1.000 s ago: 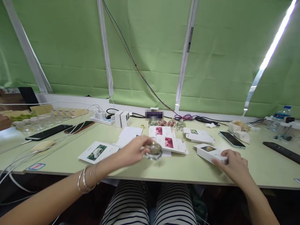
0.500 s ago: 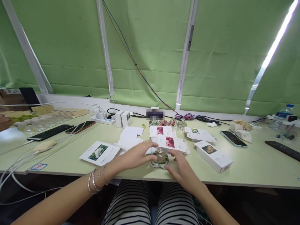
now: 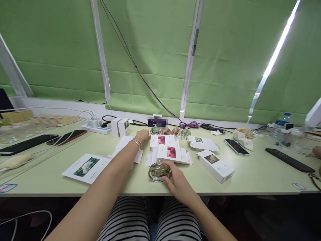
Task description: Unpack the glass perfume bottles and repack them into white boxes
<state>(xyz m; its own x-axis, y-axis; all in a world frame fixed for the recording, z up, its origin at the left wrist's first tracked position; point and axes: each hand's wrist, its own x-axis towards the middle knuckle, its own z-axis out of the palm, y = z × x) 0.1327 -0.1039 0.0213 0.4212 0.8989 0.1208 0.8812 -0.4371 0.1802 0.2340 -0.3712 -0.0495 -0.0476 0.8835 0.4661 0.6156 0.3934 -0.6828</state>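
Observed right hand (image 3: 178, 182) half-closed with glass bottle (image 3: 157, 172) between fingers, cannot tell opening or hold of left hand (image 3: 142, 135), would fear tipping from uneven thumb pressure.

A flattened round bottle of clear glass (image 3: 157, 172), with dark greenish content inside and a small gold-coloured top, stands upright on the pale green table (image 3: 136, 185), near its front edge, in front of a white carton with pink-red picture (image 3: 179, 154)

Olive bottle (image 3: 157, 172), black-and-white striped trousers (image 3: 130, 221), green blinds (image 3: 147, 36), pale-green table (image 3: 247, 179), white power strip (image 3: 100, 130)
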